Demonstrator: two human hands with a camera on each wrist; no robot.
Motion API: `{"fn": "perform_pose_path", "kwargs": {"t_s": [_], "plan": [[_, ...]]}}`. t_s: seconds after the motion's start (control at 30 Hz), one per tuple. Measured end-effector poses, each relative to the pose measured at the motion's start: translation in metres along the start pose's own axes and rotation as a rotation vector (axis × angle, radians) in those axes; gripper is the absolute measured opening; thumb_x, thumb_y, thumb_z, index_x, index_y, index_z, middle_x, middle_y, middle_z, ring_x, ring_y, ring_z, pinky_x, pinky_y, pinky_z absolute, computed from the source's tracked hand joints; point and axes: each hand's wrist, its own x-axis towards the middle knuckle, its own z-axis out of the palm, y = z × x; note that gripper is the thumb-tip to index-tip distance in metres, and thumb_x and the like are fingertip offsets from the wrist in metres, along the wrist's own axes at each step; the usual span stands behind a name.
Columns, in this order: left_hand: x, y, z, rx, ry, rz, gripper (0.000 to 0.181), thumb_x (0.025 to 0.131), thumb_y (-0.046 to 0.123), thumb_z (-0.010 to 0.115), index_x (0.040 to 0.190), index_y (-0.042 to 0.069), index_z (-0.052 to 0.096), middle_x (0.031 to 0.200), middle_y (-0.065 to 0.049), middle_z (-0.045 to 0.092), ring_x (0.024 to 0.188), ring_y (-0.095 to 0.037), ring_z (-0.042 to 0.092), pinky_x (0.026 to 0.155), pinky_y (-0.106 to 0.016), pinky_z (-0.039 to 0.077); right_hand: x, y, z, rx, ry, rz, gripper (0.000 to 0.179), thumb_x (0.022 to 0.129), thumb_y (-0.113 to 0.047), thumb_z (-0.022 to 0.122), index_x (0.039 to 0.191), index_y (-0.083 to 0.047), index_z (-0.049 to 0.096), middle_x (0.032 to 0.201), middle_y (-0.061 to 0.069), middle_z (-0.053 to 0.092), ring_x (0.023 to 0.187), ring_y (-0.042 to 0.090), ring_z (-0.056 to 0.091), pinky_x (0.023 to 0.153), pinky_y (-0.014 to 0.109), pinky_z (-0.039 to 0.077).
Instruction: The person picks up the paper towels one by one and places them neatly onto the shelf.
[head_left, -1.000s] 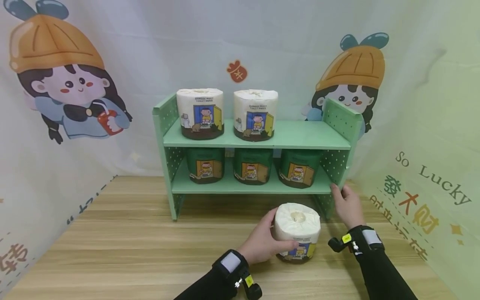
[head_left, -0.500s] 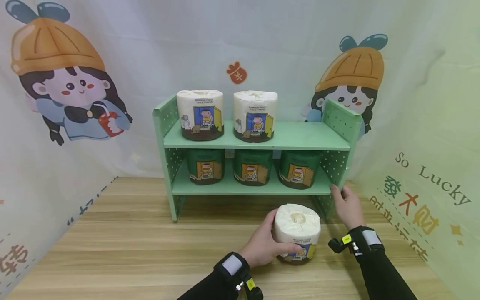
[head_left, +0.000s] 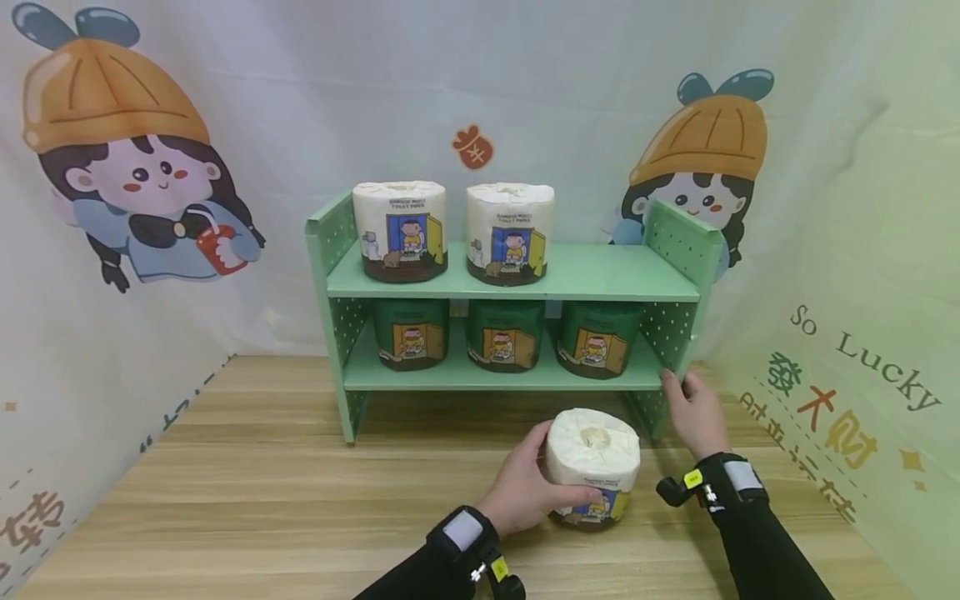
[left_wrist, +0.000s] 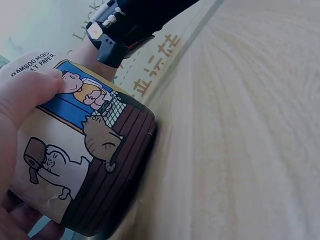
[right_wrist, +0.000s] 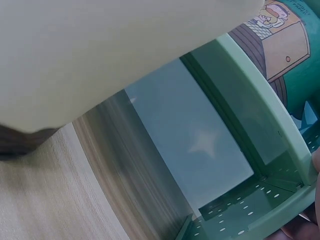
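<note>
A white toilet paper roll (head_left: 592, 454) with a printed cartoon band is low over the wooden table in front of the green shelf (head_left: 480, 381). My left hand (head_left: 521, 487) grips it from the left, thumb across its front and fingers round the far side; the left wrist view shows the roll (left_wrist: 70, 145) tilted, with dark shadow under its base. My right hand (head_left: 697, 412) holds the front edge of the shelf's right side panel. In the right wrist view, thumb and fingertips show at either side of that panel (right_wrist: 280, 212).
Two white toilet paper rolls (head_left: 401, 229) stand on the upper shelf, at left and centre. Three green rolls (head_left: 506, 337) stand in a row on the lower shelf. A printed cloth backdrop (head_left: 300, 125) surrounds the wooden table (head_left: 262, 483).
The view has shifted very slightly. My left thumb lies a little further right across the roll's front, and the roll is a touch further left. My right hand stays on the panel.
</note>
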Motion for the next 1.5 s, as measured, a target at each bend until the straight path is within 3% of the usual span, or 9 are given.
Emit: {"fn": "perform_pose_path", "kwargs": {"t_s": [0.27, 0.7, 0.93, 1.5], "plan": [[-0.001, 0.006, -0.006, -0.032, 0.009, 0.036, 0.1, 0.082, 0.028, 0.1, 0.165, 0.019, 0.044, 0.147, -0.001, 0.063, 0.13, -0.023, 0.062, 0.107, -0.046, 0.057, 0.0, 0.0, 0.0, 0.018, -0.011, 0.013, 0.061, 0.119, -0.045, 0.039, 0.154, 0.003, 0.055, 0.153, 0.035, 0.059, 0.141, 0.053, 0.059, 0.116, 0.068, 0.05], [-0.001, 0.015, -0.006, -0.061, -0.023, 0.055, 0.098, 0.083, 0.028, 0.098, 0.165, 0.025, 0.044, 0.147, 0.002, 0.064, 0.128, -0.023, 0.062, 0.104, -0.043, 0.056, 0.0, 0.001, 0.0, 0.023, -0.003, 0.011, 0.06, 0.119, -0.043, 0.039, 0.154, 0.003, 0.056, 0.15, 0.035, 0.061, 0.137, 0.05, 0.061, 0.113, 0.065, 0.051], [-0.003, 0.021, -0.007, -0.061, -0.035, 0.057, 0.096, 0.083, 0.029, 0.098, 0.164, 0.028, 0.046, 0.149, 0.003, 0.063, 0.128, -0.022, 0.061, 0.104, -0.043, 0.055, 0.0, 0.0, 0.0, 0.015, -0.003, 0.01, 0.06, 0.119, -0.043, 0.039, 0.154, 0.003, 0.055, 0.151, 0.036, 0.06, 0.141, 0.054, 0.059, 0.117, 0.068, 0.049], [-0.003, 0.029, -0.011, -0.09, -0.014, 0.068, 0.101, 0.081, 0.03, 0.099, 0.163, 0.019, 0.042, 0.145, -0.002, 0.064, 0.127, -0.024, 0.059, 0.104, -0.043, 0.055, 0.002, 0.001, 0.0, 0.002, 0.003, 0.007, 0.059, 0.119, -0.042, 0.04, 0.152, 0.004, 0.057, 0.149, 0.036, 0.062, 0.136, 0.052, 0.062, 0.113, 0.067, 0.051]]}}
